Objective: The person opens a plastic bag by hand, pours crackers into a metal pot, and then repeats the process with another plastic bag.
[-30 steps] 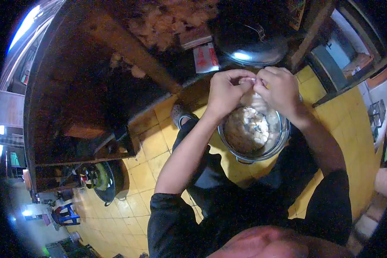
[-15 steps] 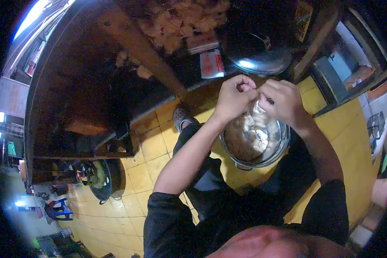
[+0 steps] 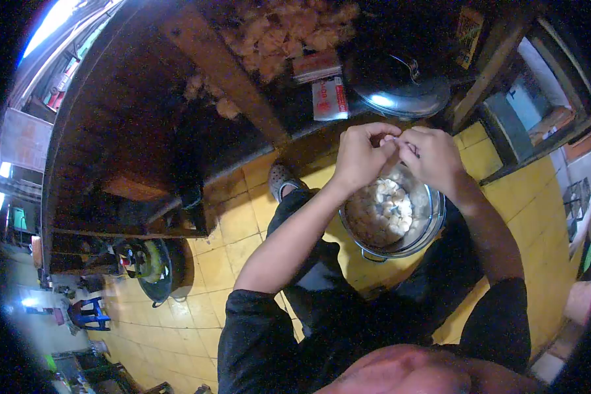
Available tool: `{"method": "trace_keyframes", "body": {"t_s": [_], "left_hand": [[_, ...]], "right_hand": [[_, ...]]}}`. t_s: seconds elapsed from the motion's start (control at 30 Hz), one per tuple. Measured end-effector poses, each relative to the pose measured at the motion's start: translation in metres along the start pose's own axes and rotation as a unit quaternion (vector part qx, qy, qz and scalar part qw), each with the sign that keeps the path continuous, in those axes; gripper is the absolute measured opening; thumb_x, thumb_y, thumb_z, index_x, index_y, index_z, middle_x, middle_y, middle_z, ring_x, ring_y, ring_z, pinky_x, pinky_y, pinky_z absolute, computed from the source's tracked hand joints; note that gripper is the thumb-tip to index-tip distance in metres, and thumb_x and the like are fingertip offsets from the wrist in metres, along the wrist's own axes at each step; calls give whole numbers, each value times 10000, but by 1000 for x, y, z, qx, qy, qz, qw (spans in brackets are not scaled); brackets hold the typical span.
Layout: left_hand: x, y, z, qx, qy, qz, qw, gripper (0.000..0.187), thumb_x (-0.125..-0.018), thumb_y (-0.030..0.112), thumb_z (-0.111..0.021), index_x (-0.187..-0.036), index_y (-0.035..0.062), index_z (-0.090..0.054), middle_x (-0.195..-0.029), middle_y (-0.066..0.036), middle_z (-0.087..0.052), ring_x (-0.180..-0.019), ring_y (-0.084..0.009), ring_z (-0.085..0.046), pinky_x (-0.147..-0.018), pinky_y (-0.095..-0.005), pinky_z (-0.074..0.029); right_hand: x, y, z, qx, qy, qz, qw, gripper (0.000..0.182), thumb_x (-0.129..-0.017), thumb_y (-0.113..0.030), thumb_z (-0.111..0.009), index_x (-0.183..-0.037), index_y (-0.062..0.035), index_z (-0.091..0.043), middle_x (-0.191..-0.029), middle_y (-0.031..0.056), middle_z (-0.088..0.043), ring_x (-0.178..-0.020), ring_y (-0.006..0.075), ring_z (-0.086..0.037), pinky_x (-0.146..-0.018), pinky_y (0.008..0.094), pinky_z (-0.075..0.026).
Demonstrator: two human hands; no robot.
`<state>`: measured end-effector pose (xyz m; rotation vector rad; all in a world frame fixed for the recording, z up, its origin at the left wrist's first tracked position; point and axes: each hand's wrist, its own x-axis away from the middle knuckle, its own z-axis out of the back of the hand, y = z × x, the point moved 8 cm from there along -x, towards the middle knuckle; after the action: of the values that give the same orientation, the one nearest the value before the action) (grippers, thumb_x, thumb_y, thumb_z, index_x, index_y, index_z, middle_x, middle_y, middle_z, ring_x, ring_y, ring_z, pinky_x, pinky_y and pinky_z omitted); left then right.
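A yellow tiled floor (image 3: 233, 266) borders dimly lit shelving (image 3: 233, 79), probably of dark wood.

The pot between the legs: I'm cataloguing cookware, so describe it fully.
The round, lidless pot looks like shiny metal, with a doubled-looking rim and a loop handle on the near side. Pale pieces lie inside. It appears upright between the legs; the left hand and right hand hover above, hiding its far rim. Its support is unclear.

Fingers (image 3: 382, 129) have drawn closer together.
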<state>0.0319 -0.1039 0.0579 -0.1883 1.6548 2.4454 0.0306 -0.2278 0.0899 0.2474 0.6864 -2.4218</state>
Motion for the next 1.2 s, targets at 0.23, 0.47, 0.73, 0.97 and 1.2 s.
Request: {"method": "trace_keyframes", "body": {"t_s": [0.23, 0.47, 0.73, 0.97, 1.2], "left_hand": [[7, 38, -5, -99, 25, -234, 967, 185, -801, 76, -622, -965, 21, -687, -934, -167, -681, -849, -304, -657, -767, -361, -519], [12, 47, -15, -153, -21, -278, 948, 181, -791, 93, -642, -954, 16, -653, -939, -179, -669, -846, -348, -645, -902, -470, -482], [15, 53, -16, -228, 4, -315, 921, 128, -785, 119, -668, -895, 54, -657, -841, -135, -667, -809, -318, -651, -929, -479, -472], [7, 40, -16, -240, -65, -244, 937, 151, -771, 204, -679, -842, 72, -698, -797, -128, -666, -740, -277, -647, -800, -410, -495], [2, 24, 96, -79, 270, -142, 949, 133, -843, 104, -604, -888, 4, -678, -698, -122, -648, -642, -179, -617, -624, -318, -499]], "right_hand": [[0, 24, 6, -205, 65, -62, 974, 147, -740, -135, -619, -741, 8, -653, -682, 146, -646, -614, 220, -643, -604, 330, -495], [2, 39, 1, -281, 27, -93, 955, 141, -762, -109, -613, -757, 22, -663, -679, 96, -660, -651, 103, -610, -626, 287, -490], [1, 43, -5, -379, 0, -120, 918, 154, -802, -112, -595, -762, 21, -662, -640, 34, -613, -600, 80, -550, -565, 236, -431], [0, 54, -16, -457, -18, -98, 884, 155, -835, -103, -571, -800, 18, -660, -644, 22, -594, -598, 59, -524, -553, 222, -412], [-2, 54, 7, -248, 51, -50, 966, 307, -896, -258, -622, -1048, 6, -650, -886, 99, -688, -767, 134, -632, -710, 284, -504]]}}
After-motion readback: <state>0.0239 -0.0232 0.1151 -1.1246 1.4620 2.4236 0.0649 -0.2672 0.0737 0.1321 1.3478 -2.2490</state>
